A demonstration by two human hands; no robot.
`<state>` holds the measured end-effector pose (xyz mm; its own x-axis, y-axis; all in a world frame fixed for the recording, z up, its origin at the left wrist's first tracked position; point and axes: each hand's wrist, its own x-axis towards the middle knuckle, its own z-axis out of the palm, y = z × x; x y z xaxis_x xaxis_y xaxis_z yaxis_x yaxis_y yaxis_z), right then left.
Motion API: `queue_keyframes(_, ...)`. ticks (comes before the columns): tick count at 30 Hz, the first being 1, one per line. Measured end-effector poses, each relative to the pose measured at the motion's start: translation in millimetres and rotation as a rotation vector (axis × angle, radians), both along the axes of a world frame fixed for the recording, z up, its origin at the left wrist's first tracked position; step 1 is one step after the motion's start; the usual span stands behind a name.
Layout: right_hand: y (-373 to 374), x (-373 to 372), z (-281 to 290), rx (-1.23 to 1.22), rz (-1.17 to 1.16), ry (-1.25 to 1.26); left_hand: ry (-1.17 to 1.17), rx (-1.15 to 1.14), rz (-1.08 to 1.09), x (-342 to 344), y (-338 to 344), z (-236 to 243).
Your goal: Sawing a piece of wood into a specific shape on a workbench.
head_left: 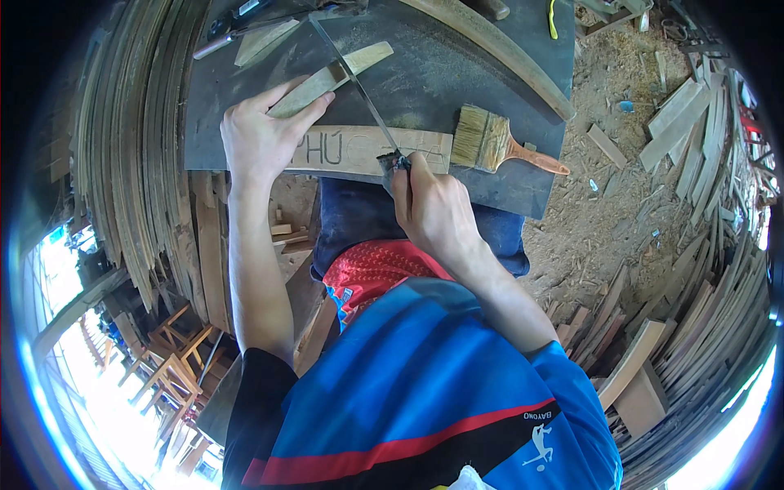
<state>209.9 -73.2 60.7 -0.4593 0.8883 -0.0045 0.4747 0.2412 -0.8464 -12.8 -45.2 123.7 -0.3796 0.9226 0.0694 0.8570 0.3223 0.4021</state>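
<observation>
1 brush (496,140) lies right of the plank (361,151).

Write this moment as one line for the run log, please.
left hand: holds wooden piece | right hand: grips thin metal tool, crossing wooden piece in view | nearby: lettered board, brush

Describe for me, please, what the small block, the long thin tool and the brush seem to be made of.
Small block: likely bare wood, given its pale, dull surface.
Long thin tool: probably metal, being grey, slim and straight.
Brush: handle perhaps varnished wood, by its smooth orange-brown look; straw-coloured bristles, natural or synthetic unclear.
</observation>
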Motion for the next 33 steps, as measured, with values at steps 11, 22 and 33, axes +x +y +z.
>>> queue_keyframes(11, 12.0, -20.9, 8.1, 0.026, 0.013, -0.07, 0.069, 0.016, -0.098, -14.0, 4.8, -2.1)
queue_keyframes(22, 34.6, -36.1, 8.1, 0.079, -0.057, 0.008, 0.055, -0.148, -0.226, -8.8, 21.1, 11.2)
queue_keyframes(33, -0.2, -1.3, -5.5, 0.01, -0.001, -0.011, 0.077, 0.15, -0.367, 17.8, -31.7, -31.0)
